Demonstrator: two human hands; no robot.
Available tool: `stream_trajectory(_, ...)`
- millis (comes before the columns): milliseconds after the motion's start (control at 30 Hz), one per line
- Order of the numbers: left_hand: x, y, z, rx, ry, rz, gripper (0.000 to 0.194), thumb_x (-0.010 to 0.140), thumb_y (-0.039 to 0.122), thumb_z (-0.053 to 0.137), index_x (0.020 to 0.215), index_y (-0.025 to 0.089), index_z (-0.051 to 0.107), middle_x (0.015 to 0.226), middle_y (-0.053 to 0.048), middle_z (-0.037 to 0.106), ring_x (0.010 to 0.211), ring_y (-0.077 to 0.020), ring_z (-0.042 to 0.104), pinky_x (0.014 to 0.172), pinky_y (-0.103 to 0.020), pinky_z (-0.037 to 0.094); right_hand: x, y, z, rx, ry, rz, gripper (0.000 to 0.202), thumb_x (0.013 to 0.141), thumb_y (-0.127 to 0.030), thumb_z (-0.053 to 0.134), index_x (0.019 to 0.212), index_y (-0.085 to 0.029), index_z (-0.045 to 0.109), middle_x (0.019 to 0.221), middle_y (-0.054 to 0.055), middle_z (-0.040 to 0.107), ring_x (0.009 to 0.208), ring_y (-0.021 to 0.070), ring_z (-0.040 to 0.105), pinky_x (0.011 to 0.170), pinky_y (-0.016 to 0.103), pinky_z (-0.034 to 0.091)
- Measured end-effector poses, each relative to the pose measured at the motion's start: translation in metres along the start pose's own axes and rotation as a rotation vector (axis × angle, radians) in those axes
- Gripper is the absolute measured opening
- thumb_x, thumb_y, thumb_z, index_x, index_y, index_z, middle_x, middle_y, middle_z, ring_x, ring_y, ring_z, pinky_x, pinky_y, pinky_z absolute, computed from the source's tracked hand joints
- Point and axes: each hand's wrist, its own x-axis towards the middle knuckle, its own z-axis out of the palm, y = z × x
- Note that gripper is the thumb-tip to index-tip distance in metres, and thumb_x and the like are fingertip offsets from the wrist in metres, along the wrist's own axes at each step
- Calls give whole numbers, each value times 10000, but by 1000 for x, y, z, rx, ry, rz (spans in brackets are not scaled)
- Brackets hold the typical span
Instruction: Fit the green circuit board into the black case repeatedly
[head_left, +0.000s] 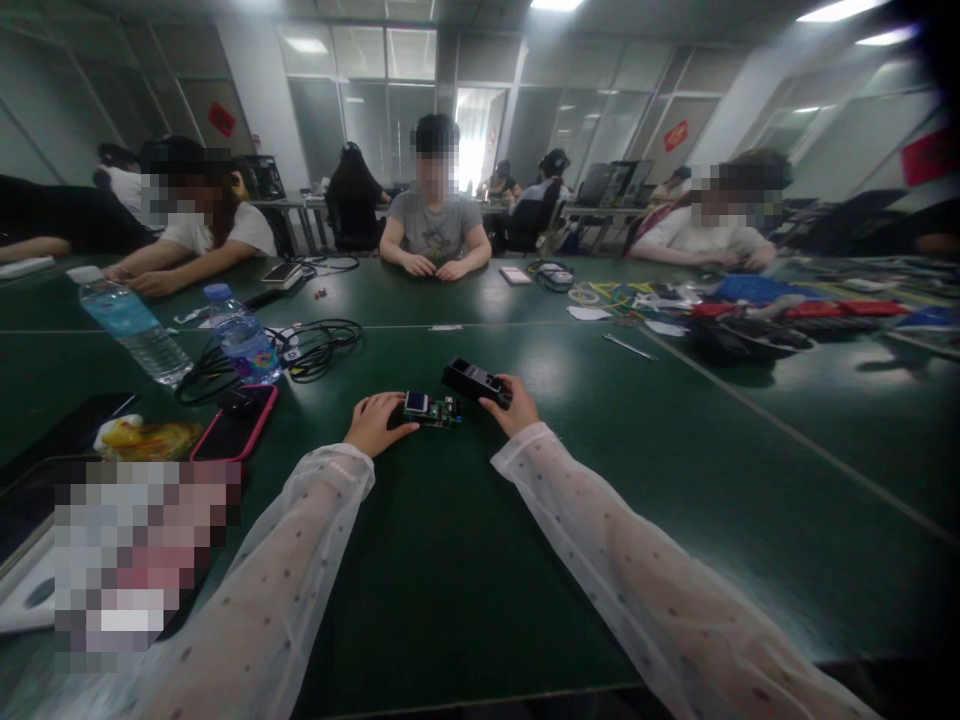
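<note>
Left fingers (384, 399) hold the circuit board (435, 409) crosswise, right fingers (513, 384) the black case (471, 380), its right end nearer.

both arms reach forward from the near edge, in sheer spotted sleeves. left hand (379, 424): palm inward, fingers bent forward, thumb apart below, grip loose. right hand (514, 404): turned inward, thumb and fingers curled in a pinch. hands apart, wrists low.

The single head view is looking forward and down from the wearer's head, facing across the green table (570, 480) toward people seated opposite.
</note>
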Motion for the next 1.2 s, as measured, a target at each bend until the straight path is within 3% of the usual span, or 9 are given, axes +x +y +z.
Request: stream_trajectory(1200,1,2,-4,5,-19,6,504,842,587,535,1228,262,525,1343,-53,523,1268,-281,424,1050,-499,281,0,-1,0,-30,-25,-1,544,705,-392,691,1178,-218,486,1069,105,650,994,286,648,885,503,508)
